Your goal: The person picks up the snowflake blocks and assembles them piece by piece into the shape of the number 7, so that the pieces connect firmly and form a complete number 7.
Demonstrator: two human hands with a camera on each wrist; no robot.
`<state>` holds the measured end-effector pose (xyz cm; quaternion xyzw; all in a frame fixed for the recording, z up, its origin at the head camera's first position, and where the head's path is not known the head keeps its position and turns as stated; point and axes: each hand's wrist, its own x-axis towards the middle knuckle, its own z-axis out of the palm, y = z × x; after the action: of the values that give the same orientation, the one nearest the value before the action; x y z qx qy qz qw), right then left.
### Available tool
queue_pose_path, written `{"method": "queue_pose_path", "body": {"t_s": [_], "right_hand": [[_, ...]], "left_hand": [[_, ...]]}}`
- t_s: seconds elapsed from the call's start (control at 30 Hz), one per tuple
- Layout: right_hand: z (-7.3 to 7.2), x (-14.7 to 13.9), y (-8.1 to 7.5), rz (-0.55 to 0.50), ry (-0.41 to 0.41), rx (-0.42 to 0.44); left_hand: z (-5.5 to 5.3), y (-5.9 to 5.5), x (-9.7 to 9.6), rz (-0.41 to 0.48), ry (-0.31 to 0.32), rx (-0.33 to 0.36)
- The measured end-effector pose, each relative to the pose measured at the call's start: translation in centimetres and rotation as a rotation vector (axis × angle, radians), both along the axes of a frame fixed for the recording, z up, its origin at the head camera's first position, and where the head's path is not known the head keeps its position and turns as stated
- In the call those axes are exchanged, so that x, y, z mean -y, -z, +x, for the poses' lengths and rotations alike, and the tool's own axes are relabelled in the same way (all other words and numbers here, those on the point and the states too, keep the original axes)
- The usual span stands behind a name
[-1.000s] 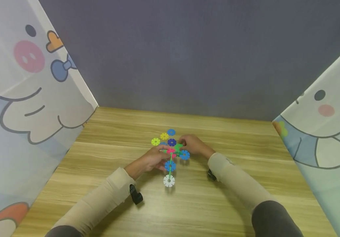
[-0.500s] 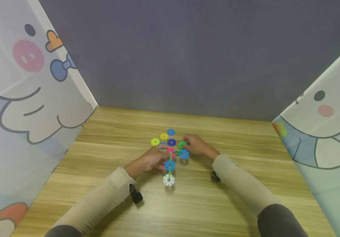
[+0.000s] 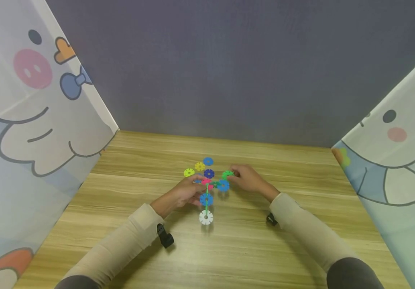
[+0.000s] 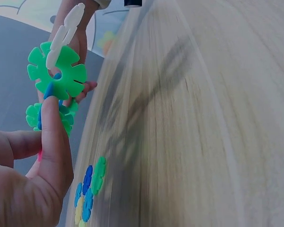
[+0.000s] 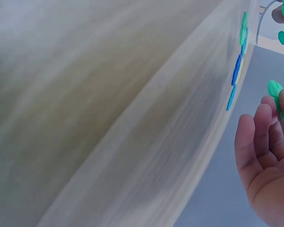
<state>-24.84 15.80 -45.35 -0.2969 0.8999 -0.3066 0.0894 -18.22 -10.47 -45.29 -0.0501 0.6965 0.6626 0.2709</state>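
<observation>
My left hand [image 3: 184, 192] grips a joined build of slotted snowflake discs above the table, its fingers around the pink disc [image 3: 206, 182]. One branch runs toward me through a blue disc [image 3: 204, 200] to a white disc [image 3: 206, 217]; the left wrist view shows an upright green disc [image 4: 73, 73] joined in this branch. Another branch reaches right to a second blue disc [image 3: 223, 185]. Just beyond that one, my right hand [image 3: 249, 178] pinches a single green disc [image 3: 226, 174] between thumb and fingers, apart from the build.
Loose discs lie flat on the wooden table behind the build: a yellow-green disc [image 3: 189, 172], a yellow disc [image 3: 200, 166], a blue disc [image 3: 208, 161] and a dark blue disc [image 3: 209, 174] among them. A grey wall [image 3: 222, 72] rises past the table's far edge.
My right hand has drawn away to the right with the green disc, leaving a gap between it and the build. My left hand stays nearly in place; the build's near end has lifted slightly.
</observation>
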Motion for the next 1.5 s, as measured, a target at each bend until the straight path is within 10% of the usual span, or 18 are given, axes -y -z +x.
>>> {"method": "queue_pose_path", "body": {"t_s": [1.13,1.5], "right_hand": [[1.7,-0.8,-0.2,-0.013,-0.061,-0.090],[1.9,-0.4,-0.2,0.058,-0.128,-0.381]], "left_hand": [[-0.3,0.1,0.3,0.014,-0.031,-0.014],[-0.3,-0.5,-0.1,0.020,-0.065,-0.007]]}}
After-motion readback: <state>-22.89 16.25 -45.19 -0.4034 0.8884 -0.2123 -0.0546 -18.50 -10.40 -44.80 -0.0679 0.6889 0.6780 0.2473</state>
